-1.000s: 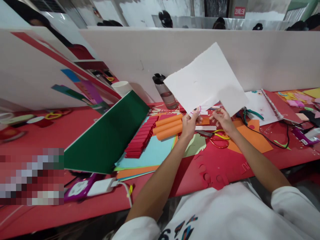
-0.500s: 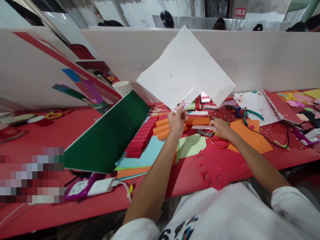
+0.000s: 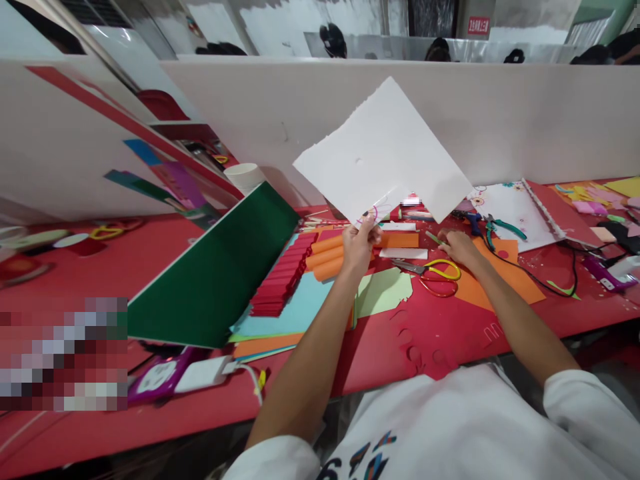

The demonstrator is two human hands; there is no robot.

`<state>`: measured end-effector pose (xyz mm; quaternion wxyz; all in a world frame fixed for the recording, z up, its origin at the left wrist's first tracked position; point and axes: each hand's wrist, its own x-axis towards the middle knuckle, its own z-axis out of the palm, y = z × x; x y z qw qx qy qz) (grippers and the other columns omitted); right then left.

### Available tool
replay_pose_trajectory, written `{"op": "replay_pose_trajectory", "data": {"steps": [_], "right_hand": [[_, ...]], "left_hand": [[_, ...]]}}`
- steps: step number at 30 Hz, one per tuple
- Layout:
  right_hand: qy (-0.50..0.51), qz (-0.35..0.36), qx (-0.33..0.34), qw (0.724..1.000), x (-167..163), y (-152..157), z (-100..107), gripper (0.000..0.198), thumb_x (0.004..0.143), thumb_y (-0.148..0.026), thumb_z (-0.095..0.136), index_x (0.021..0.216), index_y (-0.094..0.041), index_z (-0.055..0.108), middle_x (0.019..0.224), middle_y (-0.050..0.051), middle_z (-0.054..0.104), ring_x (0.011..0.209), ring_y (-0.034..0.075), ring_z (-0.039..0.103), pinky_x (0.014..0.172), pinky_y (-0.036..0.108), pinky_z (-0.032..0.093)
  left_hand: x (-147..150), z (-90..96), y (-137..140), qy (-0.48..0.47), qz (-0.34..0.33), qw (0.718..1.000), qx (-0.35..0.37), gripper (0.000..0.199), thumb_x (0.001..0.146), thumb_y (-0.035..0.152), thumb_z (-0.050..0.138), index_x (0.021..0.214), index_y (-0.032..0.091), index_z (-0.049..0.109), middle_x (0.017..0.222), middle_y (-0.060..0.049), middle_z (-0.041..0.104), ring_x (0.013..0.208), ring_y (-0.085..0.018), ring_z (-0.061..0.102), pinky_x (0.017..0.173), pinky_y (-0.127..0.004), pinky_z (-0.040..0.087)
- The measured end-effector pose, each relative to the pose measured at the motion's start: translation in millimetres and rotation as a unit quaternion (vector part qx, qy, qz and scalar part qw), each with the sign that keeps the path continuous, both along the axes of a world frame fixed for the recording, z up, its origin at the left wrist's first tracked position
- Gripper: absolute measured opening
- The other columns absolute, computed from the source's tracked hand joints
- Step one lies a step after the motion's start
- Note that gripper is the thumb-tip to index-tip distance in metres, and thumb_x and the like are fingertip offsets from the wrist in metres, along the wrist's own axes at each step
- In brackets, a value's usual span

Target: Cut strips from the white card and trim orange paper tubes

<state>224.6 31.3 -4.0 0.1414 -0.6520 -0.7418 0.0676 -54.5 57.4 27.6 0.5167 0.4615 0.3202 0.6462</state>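
Observation:
My left hand (image 3: 361, 241) pinches the bottom edge of a white sheet (image 3: 385, 147), holding it tilted above the table. The sheet has a rough upper-left edge, a small mark near its middle and a pink drawn outline by my thumb. The fingers of my right hand (image 3: 457, 247) are closed on a small green strip (image 3: 433, 237) at the back of the table; its kind is unclear. Just below lie scissors (image 3: 440, 269) with yellow and red handles. A white strip (image 3: 403, 253) and orange rolls (image 3: 327, 257) lie between my hands.
A green board (image 3: 215, 273) leans left of the folded red paper (image 3: 285, 277). Coloured sheets (image 3: 295, 310) lie in front. Teal pliers (image 3: 505, 228), a black cord (image 3: 535, 272) and orange paper (image 3: 480, 287) are at right. A white partition (image 3: 225, 100) runs behind; a purple power strip (image 3: 160, 375) sits front left.
The white sheet in my left hand has moved right and down. My right hand has shifted right and up, off the white strip and scissors, and now shows the green strip in its fingers.

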Motion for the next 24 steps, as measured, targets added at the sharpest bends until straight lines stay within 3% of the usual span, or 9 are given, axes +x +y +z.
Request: {"op": "replay_pose_trajectory", "data": {"steps": [3, 8, 10, 12, 16, 18, 24], "right_hand": [[-0.009, -0.006, 0.004, 1.000, -8, 0, -4, 0.042, 0.098, -0.013, 0.063, 0.139, -0.014, 0.063, 0.118, 0.022, 0.076, 0.110, 0.036, 0.071, 0.095, 0.042, 0.051], [-0.019, -0.010, 0.008, 1.000, -18, -2, 1, 0.061, 0.089, 0.000, 0.055, 0.149, -0.008, 0.055, 0.139, 0.029, 0.065, 0.122, 0.041, 0.066, 0.100, 0.046, 0.051], [-0.003, -0.022, 0.013, 1.000, -20, -4, 6, 0.061, 0.094, -0.004, 0.051, 0.155, -0.007, 0.049, 0.140, 0.029, 0.064, 0.118, 0.040, 0.069, 0.095, 0.045, 0.052], [0.020, -0.035, 0.020, 0.999, -21, -6, 11, 0.053, 0.106, -0.019, 0.044, 0.157, -0.009, 0.048, 0.133, 0.027, 0.070, 0.111, 0.040, 0.072, 0.092, 0.044, 0.053], [0.022, -0.027, 0.026, 0.999, -21, -12, 19, 0.055, 0.114, -0.048, 0.033, 0.160, -0.023, 0.050, 0.126, 0.016, 0.078, 0.113, 0.038, 0.074, 0.095, 0.042, 0.052], [0.007, -0.024, 0.022, 0.999, -22, -13, 21, 0.053, 0.114, -0.048, 0.032, 0.160, -0.027, 0.051, 0.129, 0.014, 0.078, 0.114, 0.036, 0.074, 0.095, 0.040, 0.051], [-0.020, -0.032, 0.004, 0.999, -26, -15, 23, 0.046, 0.114, -0.042, 0.035, 0.141, -0.019, 0.064, 0.121, 0.018, 0.079, 0.110, 0.035, 0.075, 0.090, 0.038, 0.051]], "left_hand": [[1, -3.9, 0, 0.013, -0.009, 1.000, 0.006, 0.041, 0.080, 0.052, 0.083, 0.068, 0.019, 0.061, 0.060, 0.002, 0.064, 0.046, -0.007, 0.051, 0.046, -0.020, 0.039], [1, -6.9, 1, 0.028, -0.012, 1.000, 0.006, 0.040, 0.081, 0.053, 0.082, 0.071, 0.019, 0.063, 0.062, 0.001, 0.065, 0.047, -0.007, 0.052, 0.047, -0.019, 0.039], [2, -6.5, 0, 0.030, -0.013, 0.999, 0.003, 0.040, 0.081, 0.053, 0.082, 0.071, 0.019, 0.063, 0.062, 0.001, 0.065, 0.047, -0.007, 0.052, 0.047, -0.019, 0.040], [2, -5.4, -1, 0.029, -0.013, 0.999, -0.002, 0.041, 0.080, 0.053, 0.083, 0.070, 0.019, 0.063, 0.061, 0.001, 0.065, 0.048, -0.007, 0.052, 0.046, -0.019, 0.039], [3, -2.4, -2, 0.013, -0.009, 1.000, -0.014, 0.043, 0.076, 0.054, 0.085, 0.070, 0.019, 0.062, 0.060, 0.002, 0.064, 0.047, -0.007, 0.052, 0.046, -0.019, 0.038], [3, -1.4, -2, 0.004, -0.005, 1.000, -0.016, 0.044, 0.075, 0.054, 0.087, 0.070, 0.019, 0.061, 0.060, 0.002, 0.064, 0.047, -0.007, 0.052, 0.046, -0.019, 0.038], [5, -1.8, -1, -0.012, 0.003, 1.000, -0.023, 0.045, 0.072, 0.055, 0.089, 0.069, 0.019, 0.061, 0.058, 0.003, 0.063, 0.045, -0.006, 0.050, 0.044, -0.019, 0.037]]}}
